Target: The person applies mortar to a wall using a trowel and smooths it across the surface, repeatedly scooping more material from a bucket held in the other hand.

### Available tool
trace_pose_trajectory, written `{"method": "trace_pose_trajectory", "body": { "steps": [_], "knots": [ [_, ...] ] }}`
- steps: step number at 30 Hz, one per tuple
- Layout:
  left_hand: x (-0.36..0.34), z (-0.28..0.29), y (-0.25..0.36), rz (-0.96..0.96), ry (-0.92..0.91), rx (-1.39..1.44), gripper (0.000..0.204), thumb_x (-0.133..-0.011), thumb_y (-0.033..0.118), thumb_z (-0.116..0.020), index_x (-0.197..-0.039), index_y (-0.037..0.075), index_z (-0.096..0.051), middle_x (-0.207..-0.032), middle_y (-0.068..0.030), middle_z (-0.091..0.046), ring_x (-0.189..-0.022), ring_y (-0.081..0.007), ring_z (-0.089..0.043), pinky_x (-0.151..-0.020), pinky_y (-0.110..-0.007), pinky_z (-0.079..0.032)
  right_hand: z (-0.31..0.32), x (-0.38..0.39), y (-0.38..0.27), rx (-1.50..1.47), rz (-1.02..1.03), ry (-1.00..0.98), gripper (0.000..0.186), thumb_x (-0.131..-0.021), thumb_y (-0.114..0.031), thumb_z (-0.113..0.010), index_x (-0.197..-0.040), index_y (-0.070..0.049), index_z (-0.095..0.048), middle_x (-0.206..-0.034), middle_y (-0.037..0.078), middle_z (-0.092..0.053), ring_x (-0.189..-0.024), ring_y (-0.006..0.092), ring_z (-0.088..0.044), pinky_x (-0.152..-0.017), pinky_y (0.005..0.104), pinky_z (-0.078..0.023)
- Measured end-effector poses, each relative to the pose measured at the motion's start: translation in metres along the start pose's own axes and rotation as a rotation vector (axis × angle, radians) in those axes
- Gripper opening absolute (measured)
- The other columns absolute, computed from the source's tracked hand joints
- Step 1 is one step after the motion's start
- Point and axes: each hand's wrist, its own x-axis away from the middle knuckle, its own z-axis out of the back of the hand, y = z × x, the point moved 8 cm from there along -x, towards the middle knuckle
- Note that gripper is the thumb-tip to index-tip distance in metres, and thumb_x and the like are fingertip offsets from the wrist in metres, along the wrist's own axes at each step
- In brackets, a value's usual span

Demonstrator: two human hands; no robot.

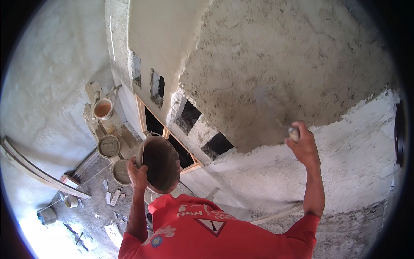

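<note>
My left hand [137,176] grips the rim of a round bucket [162,166], tipped so that its dark, mortar-stained inside shows. In my right hand [304,147] is a trowel [294,133], held by its handle with the fingers wrapped round it. The trowel's blade is smeared by motion in front of the wall, and I cannot tell whether it touches. Around it the plaster [241,90] is rough, grey-brown and damp-looking. Below the plaster's ragged lower edge lies a paler wall surface [267,172].
Square holes [218,146] pierce the wall beside a wooden frame [140,113]. At the left, boards carry a bucket of orange-brown liquid [103,108] and a grey mortar bucket [108,146]. Long curved-looking boards [41,172] lean at far left. Brick pieces [115,197] litter the floor.
</note>
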Motion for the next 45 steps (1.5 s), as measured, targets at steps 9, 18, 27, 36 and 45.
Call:
{"method": "trace_pose_trajectory", "body": {
  "steps": [9,18,27,36,45],
  "knots": [
    [0.019,-0.009,0.001,-0.010,-0.025,0.036,0.043,-0.062,0.005,-0.063,-0.103,-0.005,-0.057,-0.103,-0.0182,-0.059,-0.101,-0.0340,-0.056,-0.094,-0.040,-0.042,0.018,0.007,-0.185,-0.151,0.711,-0.231,0.033,-0.081,-0.014,-0.073,-0.107,-0.003,-0.057,-0.089,0.014,-0.064,-0.076,0.0295,-0.065,-0.068,0.0369,-0.050],
    [0.050,0.010,0.002,-0.040,0.071,0.005,0.044,-0.062,0.007,-0.064,-0.104,-0.005,-0.059,-0.099,-0.0175,-0.059,-0.095,-0.0329,-0.058,-0.087,-0.040,-0.045,-0.038,-0.044,-0.148,-0.852,0.095,-0.672,0.033,-0.088,-0.020,-0.070,-0.115,-0.004,-0.062,-0.084,0.006,-0.067,-0.066,0.0138,-0.062,-0.054,0.0310,-0.050],
    [0.087,0.025,-0.009,0.012,0.147,-0.052,0.038,-0.063,0.007,-0.060,-0.098,-0.008,-0.061,-0.086,-0.0156,-0.064,-0.079,-0.0229,-0.062,-0.074,-0.037,-0.049,0.068,-0.042,0.022,-0.558,-0.039,0.250,0.027,-0.093,-0.016,-0.059,-0.120,-0.011,-0.058,-0.081,0.000,-0.057,-0.064,0.0066,-0.053,-0.054,0.0224,-0.045],
    [0.091,-0.026,0.064,0.000,0.019,0.190,0.042,-0.067,0.002,-0.061,-0.107,-0.008,-0.059,-0.097,-0.0140,-0.062,-0.090,-0.0220,-0.063,-0.085,-0.034,-0.050,-0.196,0.101,0.014,-0.808,-0.181,-1.070,0.033,-0.088,-0.008,-0.058,-0.119,0.001,-0.051,-0.081,0.008,-0.059,-0.064,0.0142,-0.058,-0.055,0.0302,-0.048],
    [0.102,-0.078,0.133,-0.223,0.031,0.440,0.030,-0.066,0.000,-0.057,-0.096,-0.002,-0.052,-0.108,-0.0120,-0.058,-0.087,-0.0177,-0.058,-0.084,-0.034,-0.049,-0.269,0.109,-0.032,-1.425,-0.404,-0.959,0.039,-0.086,-0.012,-0.065,-0.119,-0.001,-0.046,-0.086,0.013,-0.060,-0.059,0.0199,-0.060,-0.052,0.0351,-0.053]
  ]
}}
